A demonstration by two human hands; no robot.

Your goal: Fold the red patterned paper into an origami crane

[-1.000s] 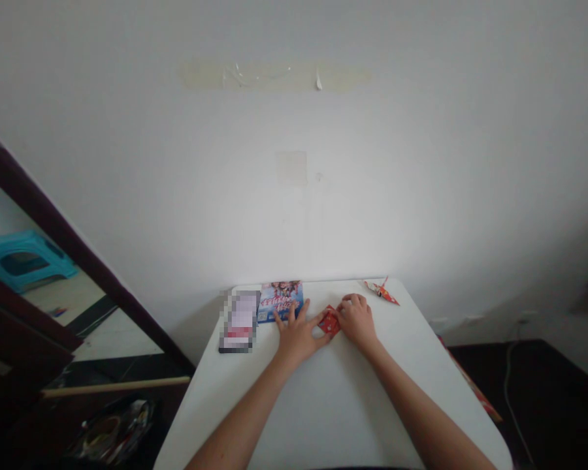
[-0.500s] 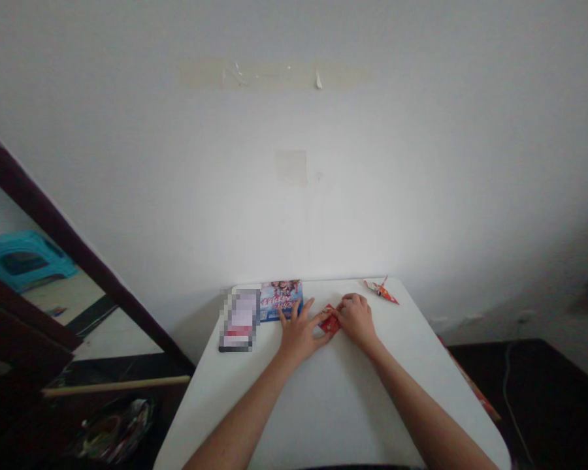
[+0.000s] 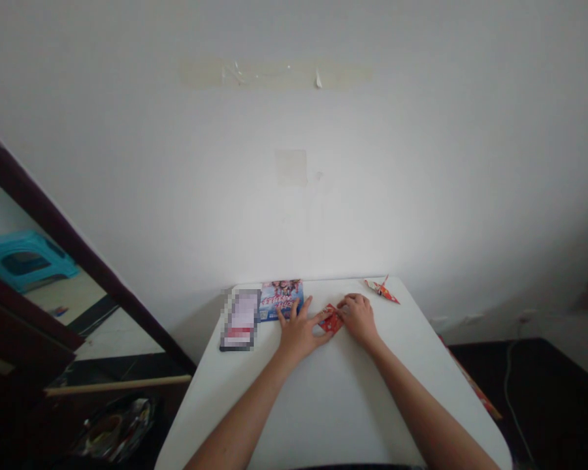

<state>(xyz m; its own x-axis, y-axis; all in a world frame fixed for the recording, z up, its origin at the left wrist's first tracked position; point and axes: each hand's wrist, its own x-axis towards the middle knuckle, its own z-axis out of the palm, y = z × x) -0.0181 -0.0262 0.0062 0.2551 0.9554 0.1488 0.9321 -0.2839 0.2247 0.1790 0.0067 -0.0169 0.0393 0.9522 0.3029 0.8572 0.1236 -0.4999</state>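
A small folded piece of red patterned paper [image 3: 330, 320] lies on the white table [image 3: 333, 405] between my two hands. My left hand [image 3: 298, 334] steadies its left side with thumb and index finger. The other left fingers are spread, reaching over the lower right part of a blue printed leaflet [image 3: 278, 299]. My right hand [image 3: 359, 318] has its fingers bent together at the paper's right edge; its fingertips partly cover that edge. Farther back on the right sits a folded red and white paper figure [image 3: 383, 290], pointed at its ends, touched by neither hand.
A phone [image 3: 240, 320], blurred by pixelation, lies left of the leaflet. The table's far edge meets a white wall [image 3: 396, 183] with old tape marks. A dark-framed mirror [image 3: 93, 261] leans at left, above a dark bin or bag [image 3: 120, 427].
My right fingertips have shifted slightly right, so a little more of the red paper shows. My left hand keeps nearly the same place.
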